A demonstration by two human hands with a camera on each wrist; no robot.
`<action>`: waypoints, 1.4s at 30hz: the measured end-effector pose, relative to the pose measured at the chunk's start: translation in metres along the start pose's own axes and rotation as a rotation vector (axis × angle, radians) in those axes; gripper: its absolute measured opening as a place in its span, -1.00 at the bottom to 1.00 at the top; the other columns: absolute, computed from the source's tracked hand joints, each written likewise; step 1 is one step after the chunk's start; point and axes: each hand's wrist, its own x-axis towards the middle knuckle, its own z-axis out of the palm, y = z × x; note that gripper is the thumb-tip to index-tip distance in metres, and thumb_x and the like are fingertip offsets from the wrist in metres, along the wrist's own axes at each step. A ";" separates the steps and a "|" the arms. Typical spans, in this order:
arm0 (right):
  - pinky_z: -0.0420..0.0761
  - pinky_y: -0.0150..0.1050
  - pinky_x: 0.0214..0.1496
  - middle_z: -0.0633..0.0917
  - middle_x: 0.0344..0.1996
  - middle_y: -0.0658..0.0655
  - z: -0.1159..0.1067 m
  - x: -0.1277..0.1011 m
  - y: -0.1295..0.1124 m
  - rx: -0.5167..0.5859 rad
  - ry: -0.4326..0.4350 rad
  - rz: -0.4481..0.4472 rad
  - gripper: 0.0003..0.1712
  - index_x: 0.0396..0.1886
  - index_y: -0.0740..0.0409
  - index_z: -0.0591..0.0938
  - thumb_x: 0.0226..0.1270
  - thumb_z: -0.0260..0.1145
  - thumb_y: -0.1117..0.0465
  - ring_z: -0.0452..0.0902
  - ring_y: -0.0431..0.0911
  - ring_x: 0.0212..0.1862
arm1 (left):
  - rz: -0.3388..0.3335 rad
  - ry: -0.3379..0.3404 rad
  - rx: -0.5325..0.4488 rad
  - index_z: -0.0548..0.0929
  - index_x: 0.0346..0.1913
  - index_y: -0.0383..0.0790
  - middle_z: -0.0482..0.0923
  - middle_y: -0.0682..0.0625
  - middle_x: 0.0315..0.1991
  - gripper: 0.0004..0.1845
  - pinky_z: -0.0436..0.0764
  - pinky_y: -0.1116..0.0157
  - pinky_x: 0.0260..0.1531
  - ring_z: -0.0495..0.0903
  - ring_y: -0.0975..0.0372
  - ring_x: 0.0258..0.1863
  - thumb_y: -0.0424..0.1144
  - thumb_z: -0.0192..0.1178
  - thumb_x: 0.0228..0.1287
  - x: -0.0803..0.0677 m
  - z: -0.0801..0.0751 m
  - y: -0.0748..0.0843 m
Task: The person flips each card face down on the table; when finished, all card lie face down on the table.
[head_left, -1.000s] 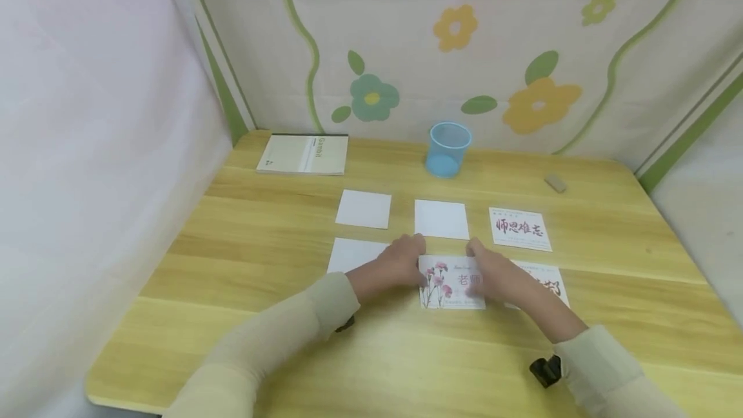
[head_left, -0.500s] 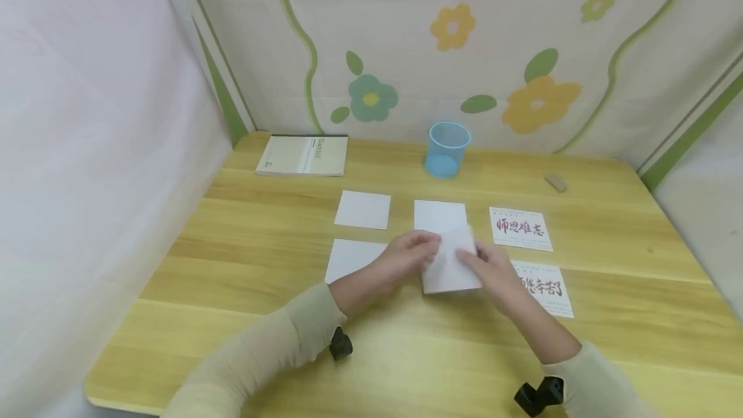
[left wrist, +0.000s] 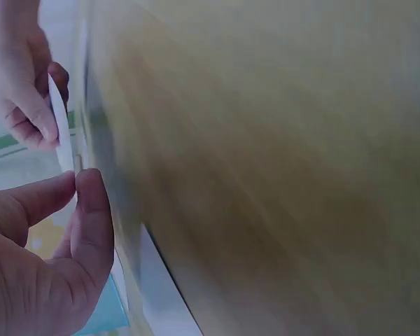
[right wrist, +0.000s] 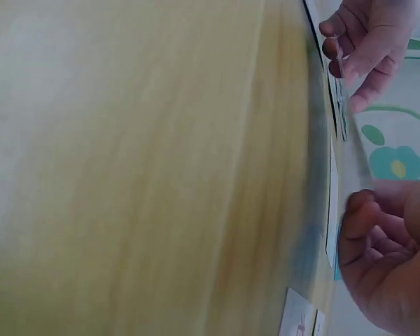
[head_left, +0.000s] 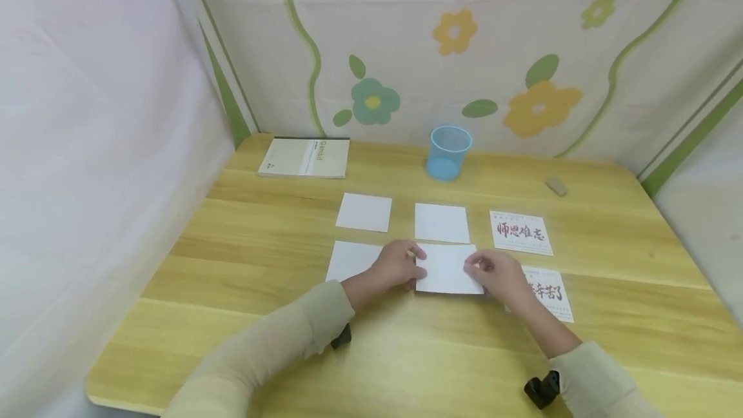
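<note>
A card (head_left: 445,269), its blank white face up, is held between both hands in the head view. My left hand (head_left: 397,264) pinches its left edge between thumb and fingers. At the opposite edge, my right hand (head_left: 499,274) pinches it the same way. In the left wrist view the card (left wrist: 60,119) appears nearly edge-on, raised off the table. A blank card (head_left: 355,260) lies partly behind the left hand, and a card with red writing (head_left: 548,292) is partly covered by the right hand and forearm.
Two blank cards, one left (head_left: 364,212) and one in the middle (head_left: 442,222), lie farther back, beside a printed card (head_left: 521,232). Behind them are a notepad (head_left: 304,157), a blue mesh cup (head_left: 449,153) and a small brown block (head_left: 556,186). Fabric walls enclose the wooden table (head_left: 232,244).
The card with pink flowers and writing has been lifted and turned over, so its blank face now shows. Both hands moved from its sides, through the turn, back to its left and right edges.
</note>
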 end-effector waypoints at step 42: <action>0.44 -0.15 -0.40 0.34 -0.31 0.26 -0.087 -0.012 0.063 -0.442 -0.384 0.029 0.03 0.12 0.25 0.26 -0.42 0.62 0.14 0.33 0.01 -0.36 | 0.259 -0.127 0.814 0.45 -0.06 -0.07 0.27 0.05 -0.27 -0.21 0.36 0.40 -0.48 0.30 0.28 -0.39 0.17 0.53 -0.44 0.043 0.095 0.064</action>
